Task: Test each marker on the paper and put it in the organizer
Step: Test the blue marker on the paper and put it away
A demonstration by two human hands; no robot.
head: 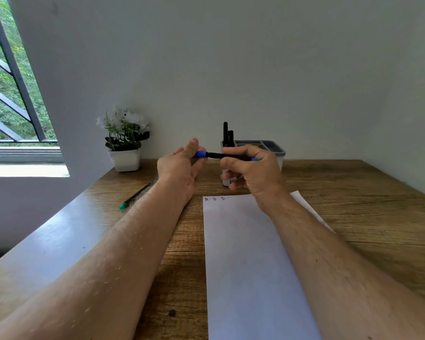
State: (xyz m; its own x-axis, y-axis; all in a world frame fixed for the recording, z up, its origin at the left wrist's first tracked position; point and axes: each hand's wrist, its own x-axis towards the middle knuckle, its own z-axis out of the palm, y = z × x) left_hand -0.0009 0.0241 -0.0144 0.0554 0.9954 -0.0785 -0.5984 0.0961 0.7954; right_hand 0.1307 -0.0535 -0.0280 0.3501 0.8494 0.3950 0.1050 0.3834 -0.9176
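Observation:
I hold a black marker (227, 156) level in the air above the desk, between both hands. My right hand (252, 169) grips its black barrel. My left hand (182, 165) pinches its blue cap (200, 154) at the left end. Below lies the white paper (245, 253) with three small marks near its top left corner. The white organizer (279, 152) stands behind my right hand, with two black markers (227, 134) upright in its left compartment. Another marker with a teal cap (134, 197) lies on the desk, left of my left forearm.
A white pot with white flowers (125, 141) stands at the back left of the wooden desk (353, 192). The wall rises right behind the organizer. A window is at the far left.

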